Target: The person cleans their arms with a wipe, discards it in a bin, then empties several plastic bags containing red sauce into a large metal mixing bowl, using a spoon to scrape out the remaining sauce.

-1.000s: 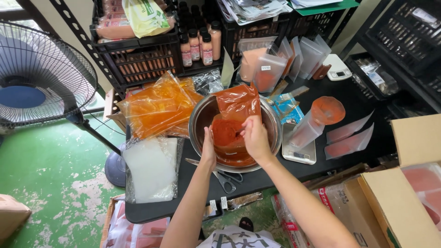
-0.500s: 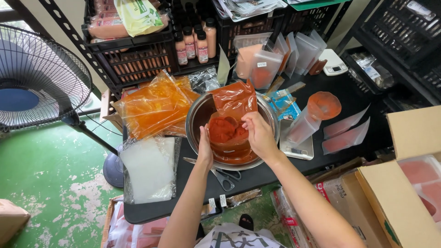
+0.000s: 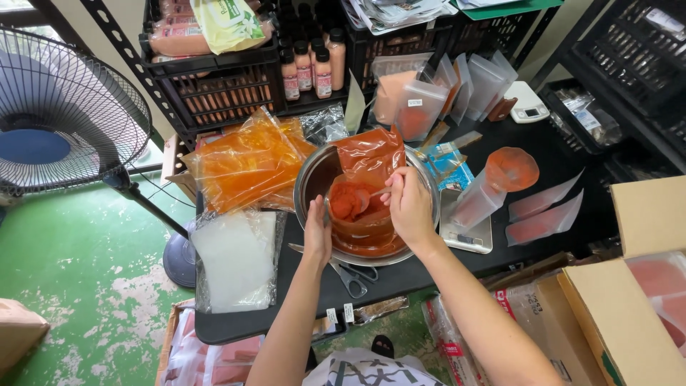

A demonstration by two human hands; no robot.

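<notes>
Here the right hand point(image 3: 409, 207) fingers pinch a spoon point(image 3: 371, 194) in red paste point(image 3: 348, 202), while left hand point(image 3: 317, 232) fingers grip the pouch point(image 3: 368, 229).

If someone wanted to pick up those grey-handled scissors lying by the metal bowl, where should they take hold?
Probably by the looped handles of the grey-handled scissors, coming from the near edge of the black table. The handles point towards the person and lie clear, while the blades run back under the rim of the round metal bowl, beside the left hand, so a grip there would be cramped.
</notes>
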